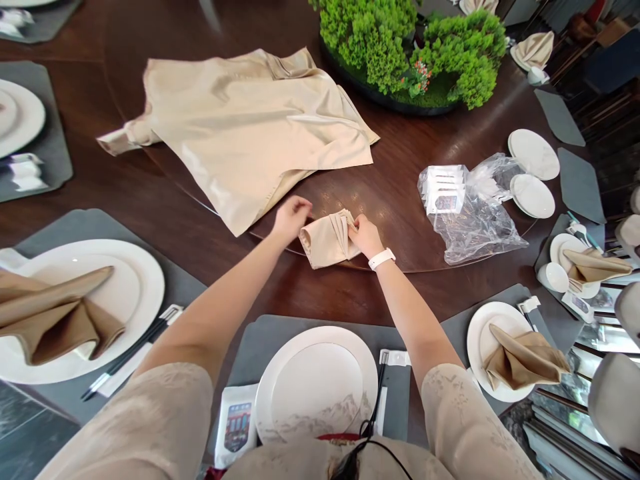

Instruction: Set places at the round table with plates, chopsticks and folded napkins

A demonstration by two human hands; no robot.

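Note:
A beige cloth napkin [324, 241], folded small with pleats at its right part, rests at the edge of the round turntable. My right hand [367, 236] pinches the pleated end between thumb and fingers; a white band is on that wrist. At the napkin's upper left corner, my left hand [292, 217] has its fingers curled together, with no cloth visible in them. Beyond both hands lies a spread pile of beige napkins [250, 127]. Nearest my body is a white plate [320, 383] with a grey mountain pattern, on a grey placemat [250, 350].
A plastic bag [480, 230] with white packets lies to the right, beside stacked small plates [534, 155]. Green decorative plants [375, 43] stand at the back. Folded napkins sit on the left plate [145, 287] and right plate [477, 333]. Chopsticks [377, 393] lie by the near plate.

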